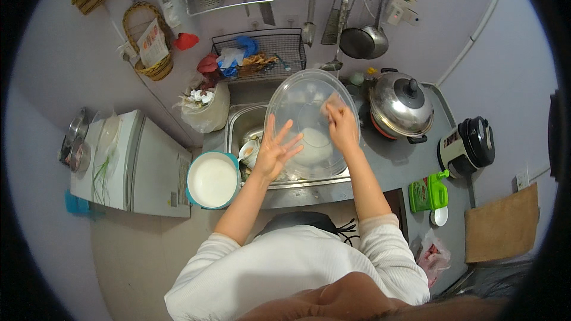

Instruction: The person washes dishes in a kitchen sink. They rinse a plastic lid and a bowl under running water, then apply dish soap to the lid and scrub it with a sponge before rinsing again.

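A large clear plastic basin (308, 98) tilts over the stainless steel sink (236, 120), its round opening facing me. My left hand (274, 154) has its fingers spread across the basin's left side. Inside the right part of the basin, my right hand (342, 127) has its fingers curled. A blurred pinkish patch (331, 103) shows at its fingertips; I cannot tell if it is a held thing. A white round shape (312, 145) shows in or through the basin. Small dishes (249, 150) lie in the sink to the left of my left hand.
A teal-rimmed white pot (213, 180) stands at the counter's left edge. At right are a lidded steel pot (401, 104), an electric pressure cooker (466, 147) and a green detergent jug (429, 192). A wire basket (290, 49) and ladles (379, 42) hang behind; a stuffed bag (207, 111) stands left.
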{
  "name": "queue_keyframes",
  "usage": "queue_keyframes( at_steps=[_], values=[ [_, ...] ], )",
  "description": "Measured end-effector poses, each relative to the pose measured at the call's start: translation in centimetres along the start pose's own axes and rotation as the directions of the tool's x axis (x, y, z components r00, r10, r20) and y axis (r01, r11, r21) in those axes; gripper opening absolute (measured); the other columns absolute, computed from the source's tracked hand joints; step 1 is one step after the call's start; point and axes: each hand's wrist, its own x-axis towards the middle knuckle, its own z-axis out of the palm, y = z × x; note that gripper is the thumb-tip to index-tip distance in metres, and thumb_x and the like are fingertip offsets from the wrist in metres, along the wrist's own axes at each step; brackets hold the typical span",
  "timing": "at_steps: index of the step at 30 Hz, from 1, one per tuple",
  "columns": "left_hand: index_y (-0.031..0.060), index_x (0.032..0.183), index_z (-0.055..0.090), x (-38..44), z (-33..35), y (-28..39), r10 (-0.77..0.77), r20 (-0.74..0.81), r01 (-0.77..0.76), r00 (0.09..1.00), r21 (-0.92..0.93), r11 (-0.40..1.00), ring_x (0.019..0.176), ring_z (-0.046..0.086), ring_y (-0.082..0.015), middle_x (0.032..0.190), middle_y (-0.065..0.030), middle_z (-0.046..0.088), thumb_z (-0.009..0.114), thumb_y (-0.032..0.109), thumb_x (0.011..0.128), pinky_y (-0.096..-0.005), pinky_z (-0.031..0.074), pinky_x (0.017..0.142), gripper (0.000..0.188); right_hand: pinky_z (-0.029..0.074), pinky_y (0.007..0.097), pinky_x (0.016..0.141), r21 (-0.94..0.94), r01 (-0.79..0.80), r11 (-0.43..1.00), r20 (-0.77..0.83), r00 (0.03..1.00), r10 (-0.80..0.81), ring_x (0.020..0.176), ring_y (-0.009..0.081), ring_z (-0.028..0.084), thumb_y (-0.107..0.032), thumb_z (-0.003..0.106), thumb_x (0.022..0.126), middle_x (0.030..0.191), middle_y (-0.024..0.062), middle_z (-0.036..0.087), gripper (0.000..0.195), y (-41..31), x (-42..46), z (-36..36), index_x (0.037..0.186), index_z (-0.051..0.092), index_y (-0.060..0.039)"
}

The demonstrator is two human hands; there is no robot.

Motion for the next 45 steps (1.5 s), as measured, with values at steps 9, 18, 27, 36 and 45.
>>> queue_keyframes(
  at_steps=[9,18,27,36,45],
  values=[
    [0.0293,0.140,0.006,0.8,0.1,-1.0,-0.143,0.038,0.141,0.989,0.039,0.989,0.118,0.040,-0.0381,0.140,-0.0166,0.021,0.040,-0.015,0.073,-0.0488,0.043,0.091,0.088,0.042,0.0391,0.068,0.020,0.176,0.984,0.003,0.984,-0.177,0.085,0.0267,0.053,-0.003,0.059,0.065,0.087,0.0070,0.055,0.044,-4.8,1.6,-0.3,0.107,0.059,-0.0152],
    [0.0180,0.134,0.021,2.0,-0.6,-2.5,-0.225,-0.100,0.241,0.969,0.196,0.950,0.108,0.050,-0.0335,0.126,-0.0134,0.039,0.044,-0.010,0.073,-0.0442,0.048,0.084,0.071,0.043,0.0368,0.076,0.263,0.457,0.850,0.081,0.867,-0.491,0.094,0.0278,0.053,0.001,0.056,0.061,0.106,0.0092,0.055,0.043,-7.6,-0.2,0.1,0.103,0.059,-0.0080],
    [0.0218,0.135,0.018,2.0,0.3,-0.6,-0.229,-0.057,0.235,0.972,0.141,0.962,0.107,0.052,-0.0358,0.125,-0.0151,0.042,0.040,-0.011,0.069,-0.0448,0.049,0.082,0.077,0.045,0.0364,0.082,0.332,0.391,0.858,0.186,0.865,-0.466,0.097,0.0313,0.054,-0.004,0.059,0.068,0.110,0.0130,0.053,0.034,-6.7,2.2,-1.1,0.102,0.059,-0.0018],
    [0.0195,0.135,0.019,2.0,0.7,0.8,-0.311,-0.047,0.311,0.949,0.288,0.906,0.108,0.052,-0.0330,0.126,-0.0114,0.041,0.041,-0.010,0.070,-0.0436,0.048,0.081,0.074,0.037,0.0418,0.086,0.209,0.230,0.951,0.308,0.907,-0.287,0.105,0.0295,0.048,-0.011,0.065,0.070,0.107,0.0065,0.053,0.015,-6.8,4.6,-2.5,0.085,0.062,-0.0079],
    [0.0183,0.136,0.021,2.8,0.8,0.3,-0.211,-0.124,0.245,0.970,0.457,0.855,0.110,0.051,-0.0274,0.127,-0.0089,0.041,0.039,-0.011,0.074,-0.0411,0.046,0.086,0.071,0.031,0.0356,0.098,0.488,-0.119,0.865,0.114,0.991,0.072,0.128,0.0290,0.026,-0.012,0.064,0.066,0.145,0.0160,0.005,0.063,-5.7,3.6,1.8,0.123,0.039,-0.0097]
  ],
)
